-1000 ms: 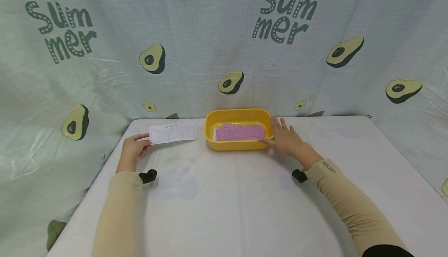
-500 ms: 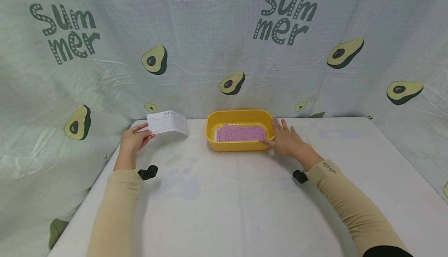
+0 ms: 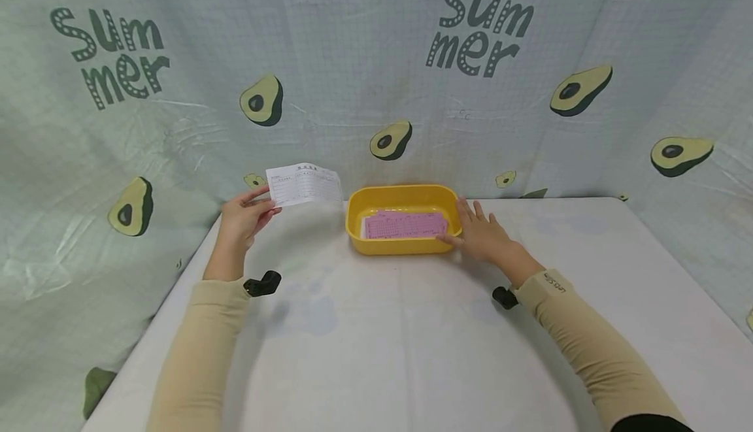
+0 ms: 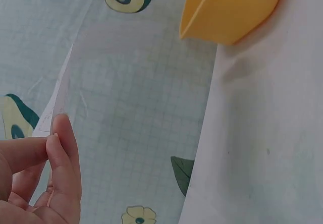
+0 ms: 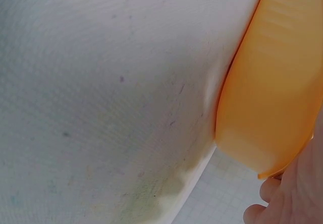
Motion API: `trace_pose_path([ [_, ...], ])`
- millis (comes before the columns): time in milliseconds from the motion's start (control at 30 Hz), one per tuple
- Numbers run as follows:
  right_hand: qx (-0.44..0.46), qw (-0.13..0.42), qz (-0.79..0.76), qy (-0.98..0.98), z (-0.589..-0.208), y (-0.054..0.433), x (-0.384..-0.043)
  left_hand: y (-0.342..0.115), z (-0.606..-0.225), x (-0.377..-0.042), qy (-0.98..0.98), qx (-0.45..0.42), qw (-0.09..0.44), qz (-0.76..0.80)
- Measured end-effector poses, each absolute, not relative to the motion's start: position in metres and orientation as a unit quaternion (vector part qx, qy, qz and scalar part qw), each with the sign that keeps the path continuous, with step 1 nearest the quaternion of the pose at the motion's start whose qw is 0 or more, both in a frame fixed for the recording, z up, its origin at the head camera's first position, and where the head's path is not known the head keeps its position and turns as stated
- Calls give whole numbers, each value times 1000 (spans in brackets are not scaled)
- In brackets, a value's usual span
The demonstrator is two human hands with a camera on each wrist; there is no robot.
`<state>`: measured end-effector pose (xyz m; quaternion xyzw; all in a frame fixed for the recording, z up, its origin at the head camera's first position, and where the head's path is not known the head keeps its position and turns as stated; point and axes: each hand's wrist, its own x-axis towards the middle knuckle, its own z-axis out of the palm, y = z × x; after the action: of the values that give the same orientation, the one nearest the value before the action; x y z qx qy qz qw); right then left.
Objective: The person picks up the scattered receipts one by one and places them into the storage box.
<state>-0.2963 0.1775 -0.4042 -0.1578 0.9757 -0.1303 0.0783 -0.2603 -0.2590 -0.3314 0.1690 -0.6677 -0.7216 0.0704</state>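
Observation:
My left hand (image 3: 244,219) pinches the left edge of a white printed paper slip (image 3: 304,183) between thumb and fingers, raised above the table's far left part. The slip shows a ruled form and bends slightly; the left wrist view has the slip (image 4: 61,90) nearly edge-on above the fingertips (image 4: 61,123). My right hand (image 3: 485,236) rests with spread, straight fingers against the right end of a yellow plastic basin (image 3: 400,246). Inside that basin lie pink printed slips (image 3: 406,225), with a white edge showing at their left. In the right wrist view the fingers touch the basin's rim (image 5: 262,175).
The basin stands at the back of a white-covered table (image 3: 365,340). Directly behind the table's far edge hangs a pale cloth (image 3: 329,59) printed with avocados and lettering. A black wrist camera (image 3: 263,283) sits on the left wrist.
My left hand has lifted the white slip off the table, first up, then rightward toward the basin's left end. My right hand has stayed at the basin.

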Motion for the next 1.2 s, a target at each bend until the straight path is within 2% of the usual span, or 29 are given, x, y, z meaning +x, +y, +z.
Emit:
trace_pose_path([
  [367, -155, 81, -132, 976, -405, 178, -296, -217, -316, -259, -732, 83, 36, -675],
  [667, -152, 87, -129, 976, -405, 178, -296, -182, -312, -265, -742, 66, 15, -667],
  [1200, -148, 87, -133, 976, -405, 179, -298, -129, -364, -290, -748, 85, -16, -658],
])
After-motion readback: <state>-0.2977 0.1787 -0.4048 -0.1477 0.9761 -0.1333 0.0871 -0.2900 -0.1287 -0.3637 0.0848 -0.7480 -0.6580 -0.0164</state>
